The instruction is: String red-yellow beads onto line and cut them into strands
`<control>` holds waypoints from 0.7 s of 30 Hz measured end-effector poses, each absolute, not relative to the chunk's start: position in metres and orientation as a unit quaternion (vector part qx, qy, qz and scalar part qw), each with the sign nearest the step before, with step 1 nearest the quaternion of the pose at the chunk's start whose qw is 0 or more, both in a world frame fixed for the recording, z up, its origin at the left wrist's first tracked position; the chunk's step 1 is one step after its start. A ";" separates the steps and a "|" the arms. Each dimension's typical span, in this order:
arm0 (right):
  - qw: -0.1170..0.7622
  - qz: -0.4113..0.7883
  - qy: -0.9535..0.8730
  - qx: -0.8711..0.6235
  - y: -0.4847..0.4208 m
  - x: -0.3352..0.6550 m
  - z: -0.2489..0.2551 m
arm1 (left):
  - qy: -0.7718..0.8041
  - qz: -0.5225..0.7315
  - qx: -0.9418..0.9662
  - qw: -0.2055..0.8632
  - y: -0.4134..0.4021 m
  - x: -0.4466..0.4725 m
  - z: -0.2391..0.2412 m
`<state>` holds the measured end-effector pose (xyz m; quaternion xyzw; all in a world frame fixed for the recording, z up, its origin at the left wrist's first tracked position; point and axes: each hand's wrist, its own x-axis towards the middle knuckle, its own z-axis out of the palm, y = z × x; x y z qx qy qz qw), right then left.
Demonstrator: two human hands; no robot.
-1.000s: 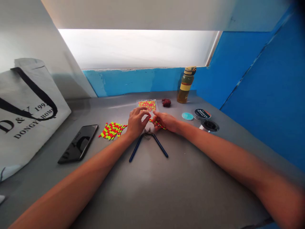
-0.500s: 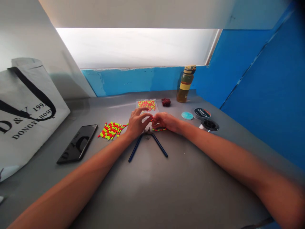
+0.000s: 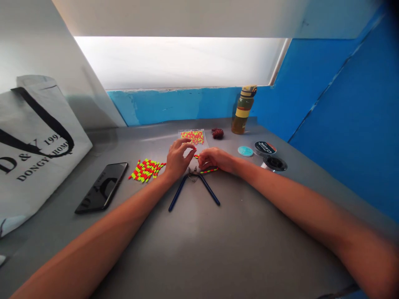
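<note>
Both hands meet at the middle of the grey table [image 3: 218,249]. My right hand [image 3: 215,159] is closed in a pinch on a short strand of red and yellow beads [image 3: 208,170], whose tail lies on the table. My left hand [image 3: 176,160] has its fingers curled near the strand's end, thumb and forefinger close together; what they hold is too small to see. A clear bag of loose red and yellow beads [image 3: 192,136] lies just beyond the hands. Blue-handled pliers [image 3: 193,189] lie open just below them.
Several finished bead strands [image 3: 146,170] lie left of the hands, beside a black phone [image 3: 102,187]. A white tote bag [image 3: 31,141] stands far left. A bottle [image 3: 243,110], a dark red lump [image 3: 217,133], a teal disc [image 3: 245,151] and two thread spools [image 3: 269,155] stand at the right.
The left hand closed onto the strand's end half a second ago and has drawn slightly back now. The strand's tail stays on the table under the right hand.
</note>
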<state>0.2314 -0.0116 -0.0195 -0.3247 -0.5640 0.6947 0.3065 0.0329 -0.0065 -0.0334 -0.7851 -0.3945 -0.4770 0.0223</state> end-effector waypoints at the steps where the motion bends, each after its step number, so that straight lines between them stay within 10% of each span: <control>1: 0.313 0.691 -0.566 -0.323 -0.012 0.231 -0.019 | -0.393 -0.475 -0.787 0.024 -0.007 0.033 -0.033; 21: 0.327 0.675 -0.571 -0.334 -0.011 0.232 -0.021 | -0.390 -0.465 -0.795 0.023 -0.006 0.032 -0.034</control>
